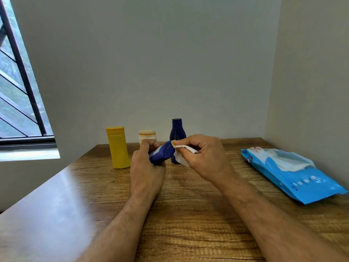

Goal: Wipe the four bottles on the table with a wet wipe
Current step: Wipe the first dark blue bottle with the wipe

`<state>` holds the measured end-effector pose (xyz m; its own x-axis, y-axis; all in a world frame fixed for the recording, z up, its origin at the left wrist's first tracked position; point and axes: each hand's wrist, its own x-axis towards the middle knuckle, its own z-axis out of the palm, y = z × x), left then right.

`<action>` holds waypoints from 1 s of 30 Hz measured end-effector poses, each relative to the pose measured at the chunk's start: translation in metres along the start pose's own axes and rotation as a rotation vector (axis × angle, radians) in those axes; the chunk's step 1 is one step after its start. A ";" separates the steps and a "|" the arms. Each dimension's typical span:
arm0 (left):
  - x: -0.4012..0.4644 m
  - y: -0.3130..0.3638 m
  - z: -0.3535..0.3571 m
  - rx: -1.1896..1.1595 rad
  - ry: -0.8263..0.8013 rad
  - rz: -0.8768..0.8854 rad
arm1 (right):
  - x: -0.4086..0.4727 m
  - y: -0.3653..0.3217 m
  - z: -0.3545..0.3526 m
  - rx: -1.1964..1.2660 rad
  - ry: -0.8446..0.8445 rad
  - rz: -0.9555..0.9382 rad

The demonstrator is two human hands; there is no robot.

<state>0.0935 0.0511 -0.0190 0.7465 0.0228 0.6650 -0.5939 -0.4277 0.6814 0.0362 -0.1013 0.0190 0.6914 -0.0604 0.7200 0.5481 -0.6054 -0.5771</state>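
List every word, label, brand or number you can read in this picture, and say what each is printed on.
None can be read.
Blue wet wipe pack: white lettering at its left end and a row of white icons, too blurred to read.
Blue bottle gripped by the left hand: a pale label patch, mostly hidden, illegible.
Standing dark blue bottle: faint mark, unreadable.
Yellow bottle and small jar: no text visible.

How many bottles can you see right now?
4: yellow bottle standing left, cream jar behind the hands, blue bottle standing behind, small blue bottle held in left hand.
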 end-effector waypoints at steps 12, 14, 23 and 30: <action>-0.001 0.000 -0.001 0.128 -0.055 -0.002 | -0.002 0.000 -0.001 -0.043 -0.028 -0.029; -0.001 -0.001 -0.001 0.119 -0.051 -0.013 | -0.003 0.000 0.000 -0.066 -0.057 -0.051; 0.000 -0.002 0.001 0.084 -0.033 -0.041 | -0.001 -0.006 0.002 0.009 0.036 -0.035; 0.000 -0.001 0.000 0.083 -0.036 -0.079 | 0.005 -0.011 -0.002 0.298 0.109 0.172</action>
<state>0.0935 0.0512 -0.0197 0.8015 0.0274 0.5974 -0.5069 -0.4990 0.7029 0.0330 -0.0962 0.0300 0.7401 -0.2353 0.6300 0.5521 -0.3223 -0.7689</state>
